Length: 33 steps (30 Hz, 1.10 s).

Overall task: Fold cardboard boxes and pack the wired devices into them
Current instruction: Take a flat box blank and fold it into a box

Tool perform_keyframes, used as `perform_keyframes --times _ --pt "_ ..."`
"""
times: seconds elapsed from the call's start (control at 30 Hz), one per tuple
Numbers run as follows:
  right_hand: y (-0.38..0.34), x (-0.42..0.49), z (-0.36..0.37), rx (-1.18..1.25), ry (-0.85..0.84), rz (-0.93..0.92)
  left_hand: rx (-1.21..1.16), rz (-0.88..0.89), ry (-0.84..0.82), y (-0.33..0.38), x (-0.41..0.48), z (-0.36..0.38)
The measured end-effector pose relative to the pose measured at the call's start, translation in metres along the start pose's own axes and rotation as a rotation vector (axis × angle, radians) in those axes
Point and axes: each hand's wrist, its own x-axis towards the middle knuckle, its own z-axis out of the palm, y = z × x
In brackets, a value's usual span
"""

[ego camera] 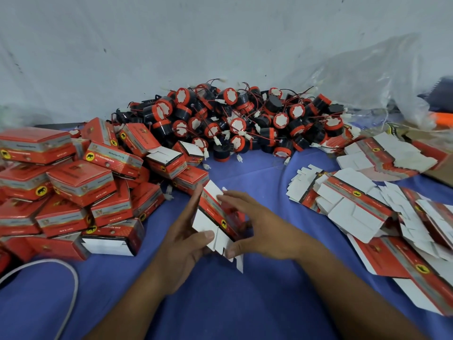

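1. Blue counter [220,303] fills the near view, both forearms reaching in over it. A white cable [72,278] loops at the near left edge.
2. Left hand [186,236] holds the half-folded box [215,217] from its left side: fingers [195,200] straight up along the box, thumb laid on the white bottom flap, pinching it.
3. Right hand [255,227] grips the same box from the right: fingers [235,200] curved over the red face, thumb under the lower flaps.
4. The box is tilted and sits just above the counter, centre frame, white flaps loose at top and bottom. Cannot tell if anything is inside.
5. Left: heap of folded boxes [81,182], red with a yellow badge, stacked untidily. A few have open ends.
6. Right: flat box blanks [355,204] in overlapping stacks, white insides mostly up.
7. Behind, centre: pile of wired devices [232,119], black round bodies with red rims, thin wires and white plugs tangled.
8. Far right: crumpled clear plastic bag [367,77] against the pale wall [171,45].
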Motion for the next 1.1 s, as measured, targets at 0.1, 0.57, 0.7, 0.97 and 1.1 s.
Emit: perform_keyframes --times 0.1,0.57,0.7,0.97,1.1 --pt "0.001 -0.004 -0.005 -0.090 0.024 -0.032 0.082 0.003 -0.050 0.000 -0.001 -0.002" --pt "-0.018 0.009 0.036 -0.330 0.274 -0.225 0.617 0.225 0.344 -0.009 0.004 0.010" --pt "-0.023 0.012 0.036 -0.285 0.438 -0.254 0.649 0.334 0.468 -0.005 0.005 0.005" --pt "-0.026 0.004 0.038 -0.324 0.352 -0.355 0.591 0.265 0.274 -0.011 0.002 0.010" --pt "-0.035 0.001 0.034 -0.201 0.390 -0.346 0.557 0.281 0.294 0.004 0.007 0.000"
